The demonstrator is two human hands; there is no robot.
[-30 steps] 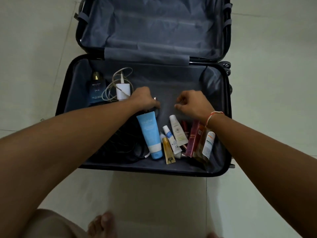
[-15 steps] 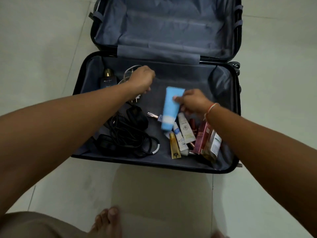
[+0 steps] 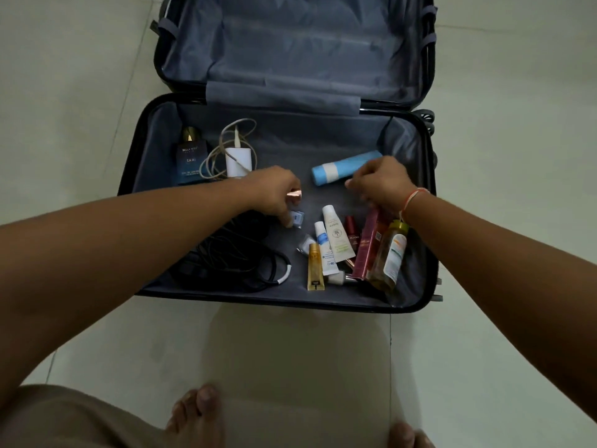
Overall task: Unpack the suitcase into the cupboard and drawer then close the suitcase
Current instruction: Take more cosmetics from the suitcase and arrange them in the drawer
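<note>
Both your hands are down in the open suitcase [image 3: 420, 195], which lies flat on the floor with its lid thrown back. Your left hand [image 3: 274, 192] has its fingers curled round something small and shiny with a rose-gold tip; what it is, I cannot tell. Your right hand [image 3: 379, 184] is curled too, knuckles up, but whether it pinches anything is hidden.

Now the blue tube [image 3: 345, 168]: it lies on the lining just beyond your right hand, touching or nearly so, its long axis running left to right, slightly tilted up toward the right. Your right hand is plainly the nearer one, so I'd say reach forward and take it across the middle.

The cluster of small tubes [image 3: 334, 240] and the amber bottle [image 3: 389, 253] sits below your right wrist, toward you. All still to unpack.
</note>
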